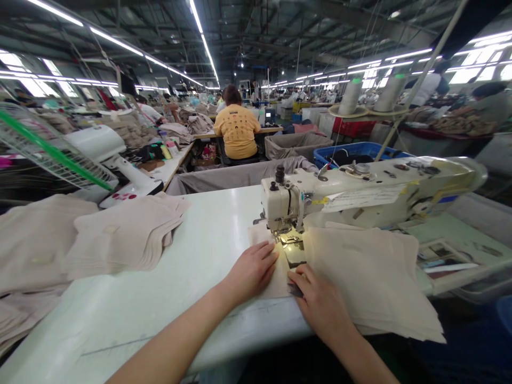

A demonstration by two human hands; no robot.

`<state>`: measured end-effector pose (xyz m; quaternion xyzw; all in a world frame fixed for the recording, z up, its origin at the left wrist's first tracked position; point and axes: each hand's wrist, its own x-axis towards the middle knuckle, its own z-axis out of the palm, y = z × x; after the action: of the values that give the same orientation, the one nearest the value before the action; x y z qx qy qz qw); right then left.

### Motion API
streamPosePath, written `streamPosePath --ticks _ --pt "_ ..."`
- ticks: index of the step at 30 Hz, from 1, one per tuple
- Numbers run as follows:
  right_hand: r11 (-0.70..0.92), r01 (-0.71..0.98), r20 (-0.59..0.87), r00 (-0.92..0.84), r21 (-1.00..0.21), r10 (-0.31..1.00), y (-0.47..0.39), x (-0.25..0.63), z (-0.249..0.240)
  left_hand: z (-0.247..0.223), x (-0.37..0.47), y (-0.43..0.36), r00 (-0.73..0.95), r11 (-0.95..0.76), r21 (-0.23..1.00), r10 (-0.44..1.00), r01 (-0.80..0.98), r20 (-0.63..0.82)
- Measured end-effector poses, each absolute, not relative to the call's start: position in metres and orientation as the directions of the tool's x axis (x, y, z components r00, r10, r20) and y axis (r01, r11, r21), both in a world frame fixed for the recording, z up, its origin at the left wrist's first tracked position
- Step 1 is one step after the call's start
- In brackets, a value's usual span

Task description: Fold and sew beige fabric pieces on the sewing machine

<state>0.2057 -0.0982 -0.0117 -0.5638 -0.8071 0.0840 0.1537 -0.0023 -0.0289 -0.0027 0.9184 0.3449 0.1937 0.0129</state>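
A small beige fabric piece (pixel 276 284) lies under the needle area of a white sewing machine (pixel 280 205). My left hand (pixel 256 264) rests flat on this piece, fingers stretched toward the presser foot. Close by on the right, my right hand (pixel 316 296) is closed, its fingertips at the right edge of the fabric by the shiny metal needle plate (pixel 294 250). A small dark object (pixel 295 289) shows beneath those fingers; its kind is hard to make out. A stack of beige fabric panels (pixel 368 272) lies beside my right hand, hanging over the table's front edge.
More stacked beige panels (pixel 124 234) lie on the left of the pale green tabletop (pixel 204 229). A white fan (pixel 96 144) stands behind them. Thread cones (pixel 350 98) rise behind the machine. Ahead, a person in a yellow shirt (pixel 238 130) sits beyond a cloth-lined bin (pixel 240 176).
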Motion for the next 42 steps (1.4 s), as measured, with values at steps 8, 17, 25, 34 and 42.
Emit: streamPosePath --ticks 8,17,25,34,42 --pt "0.355 0.888 0.169 -0.317 -0.291 0.933 -0.097 0.205 -0.015 -0.004 -0.001 -0.033 0.677 -0.746 0.158 0.657 0.647 0.330" --pt "0.345 0.898 0.171 -0.308 -0.274 0.936 -0.097 0.206 -0.013 -0.007 -0.007 -0.037 0.673 -0.724 0.118 0.680 0.680 0.292" --pt "0.377 0.889 0.194 -0.334 -0.262 0.922 -0.098 0.211 -0.018 0.029 -0.017 -0.080 0.623 -0.633 0.121 0.774 0.765 0.115" --pt "0.417 0.851 0.176 -0.379 -0.319 0.909 -0.097 0.211 -0.008 0.020 -0.005 -0.048 0.406 -0.401 -0.099 0.913 0.911 0.033" --pt "0.302 0.860 0.327 -0.170 -0.412 0.930 -0.109 0.274 0.022 -0.016 -0.022 -0.006 0.408 -0.402 -0.074 0.883 0.913 0.233"
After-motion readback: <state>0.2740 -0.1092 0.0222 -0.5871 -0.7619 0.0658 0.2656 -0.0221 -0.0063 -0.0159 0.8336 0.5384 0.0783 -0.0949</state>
